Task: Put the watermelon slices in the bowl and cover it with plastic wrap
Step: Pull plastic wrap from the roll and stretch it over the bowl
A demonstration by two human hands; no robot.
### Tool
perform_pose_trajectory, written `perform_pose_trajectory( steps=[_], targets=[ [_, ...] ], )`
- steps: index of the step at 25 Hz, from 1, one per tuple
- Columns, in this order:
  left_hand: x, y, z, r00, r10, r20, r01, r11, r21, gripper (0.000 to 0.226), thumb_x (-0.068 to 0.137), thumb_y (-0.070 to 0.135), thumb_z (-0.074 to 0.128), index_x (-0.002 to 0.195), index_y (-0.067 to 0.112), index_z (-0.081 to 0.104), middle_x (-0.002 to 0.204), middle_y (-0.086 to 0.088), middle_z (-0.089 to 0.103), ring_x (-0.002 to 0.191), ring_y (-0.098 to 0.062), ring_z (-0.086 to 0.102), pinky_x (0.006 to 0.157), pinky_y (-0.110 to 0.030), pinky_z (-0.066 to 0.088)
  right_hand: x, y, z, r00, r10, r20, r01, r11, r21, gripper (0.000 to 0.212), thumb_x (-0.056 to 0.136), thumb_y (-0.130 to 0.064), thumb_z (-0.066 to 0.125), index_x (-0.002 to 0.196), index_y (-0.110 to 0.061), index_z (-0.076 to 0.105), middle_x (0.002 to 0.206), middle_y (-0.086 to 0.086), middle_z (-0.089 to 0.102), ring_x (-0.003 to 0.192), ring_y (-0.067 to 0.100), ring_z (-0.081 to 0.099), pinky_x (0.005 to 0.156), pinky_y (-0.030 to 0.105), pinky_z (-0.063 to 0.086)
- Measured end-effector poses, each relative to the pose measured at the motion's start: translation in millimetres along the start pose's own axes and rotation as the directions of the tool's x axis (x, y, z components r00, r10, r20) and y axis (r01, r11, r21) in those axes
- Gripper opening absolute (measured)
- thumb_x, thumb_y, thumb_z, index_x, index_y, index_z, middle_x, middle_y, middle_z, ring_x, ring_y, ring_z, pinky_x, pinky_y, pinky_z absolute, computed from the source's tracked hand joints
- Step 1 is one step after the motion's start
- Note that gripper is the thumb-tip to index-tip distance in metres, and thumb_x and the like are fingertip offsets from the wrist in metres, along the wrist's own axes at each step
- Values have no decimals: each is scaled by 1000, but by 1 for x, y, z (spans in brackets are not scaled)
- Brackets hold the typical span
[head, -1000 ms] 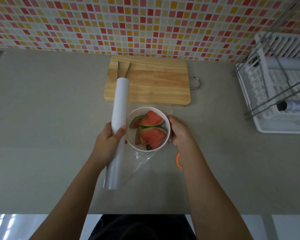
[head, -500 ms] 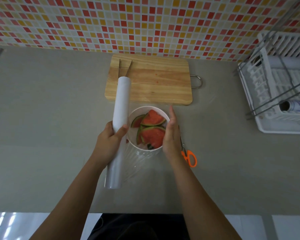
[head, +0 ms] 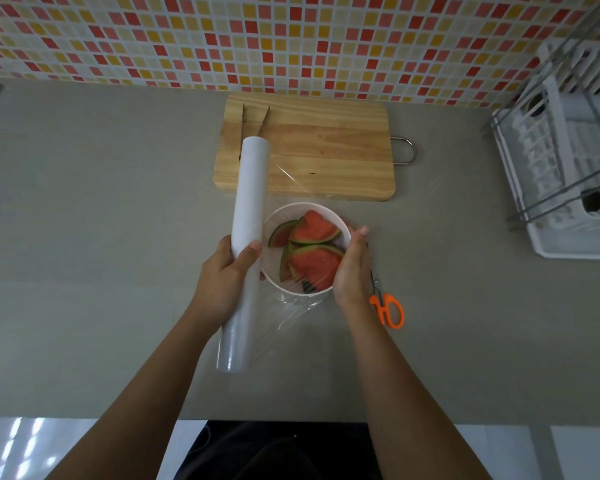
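Left hand grips the roll of plastic wrap around its middle, with the thumb across the front and the fingers curled behind it. It holds the roll just beside the left side of the white bowl, and the far end of the roll reaches over the wooden cutting board. A clear sheet of film comes from the roll, lies over the top of the bowl and hangs wrinkled on the near side.

Inside the bowl are the watermelon slices, red with green rind, seen through the film. The right hand has straight fingers placed together, and it presses flat against the right side of the bowl. It does not hold anything.

Orange-handled scissors lie on the grey surface, just beside the right wrist. Metal tongs lie on the left part of the cutting board, partly hidden by the roll. At the right edge stands a white dish rack. Behind the surface is a wall of small coloured tiles.
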State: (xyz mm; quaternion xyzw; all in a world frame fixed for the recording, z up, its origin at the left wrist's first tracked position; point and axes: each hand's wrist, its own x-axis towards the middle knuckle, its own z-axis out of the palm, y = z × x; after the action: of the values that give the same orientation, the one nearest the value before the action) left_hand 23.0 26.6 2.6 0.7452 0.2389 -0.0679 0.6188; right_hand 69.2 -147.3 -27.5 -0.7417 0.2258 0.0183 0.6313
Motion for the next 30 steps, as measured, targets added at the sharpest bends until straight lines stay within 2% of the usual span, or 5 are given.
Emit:
perform_pose_trajectory(
  steps=[4, 14, 25, 28, 30],
  targets=[
    [0, -2, 0, 999, 32, -4, -32, 999, 26, 34, 88, 43, 56, 116, 24, 53, 97, 0, 66, 68, -12, 72, 62, -27, 48, 2, 1, 2, 1000, 18, -26, -18, 1000, -11, 48, 96, -54, 20, 81, -31, 60, 76, -22, 55, 70, -9, 54, 65, 13, 37],
    [8, 11, -12, 993, -61, 102, 64, 997, -31, 35, 94, 39, 51, 123, 22, 40, 105, -6, 61, 71, -20, 70, 47, -17, 49, 9, 11, 4, 998, 27, -62, -31, 997, -73, 46, 98, -41, 30, 100, -9, 63, 105, 11, 65, 100, 26, 60, 92, 43, 47],
    [12, -5, -25, 998, -46, 29, 45, 997, 56, 42, 91, 51, 42, 123, 24, 40, 92, -9, 65, 58, -19, 70, 54, -31, 53, 11, 5, 2, 996, -78, -42, 70, 981, -183, 37, 100, -30, 30, 87, -9, 58, 93, 13, 61, 90, 25, 56, 78, 32, 42],
    [8, -4, -22, 994, -76, 75, 70, 994, 81, 61, 76, 61, 59, 114, 17, 40, 93, -10, 65, 62, -19, 71, 49, -26, 53, 12, 4, 2, 991, -125, -43, 113, 970, -216, 32, 100, -26, 32, 78, -12, 51, 80, 5, 56, 80, 22, 52, 67, 25, 33],
    [7, -6, -20, 995, -85, 46, 80, 991, 107, 61, 66, 54, 71, 104, 15, 42, 94, -9, 65, 72, -25, 71, 61, -39, 58, 17, 2, 1, 990, -138, -24, 129, 968, -217, 33, 100, -25, 33, 75, -12, 51, 71, -2, 54, 75, 19, 51, 63, 24, 31]
  ],
)
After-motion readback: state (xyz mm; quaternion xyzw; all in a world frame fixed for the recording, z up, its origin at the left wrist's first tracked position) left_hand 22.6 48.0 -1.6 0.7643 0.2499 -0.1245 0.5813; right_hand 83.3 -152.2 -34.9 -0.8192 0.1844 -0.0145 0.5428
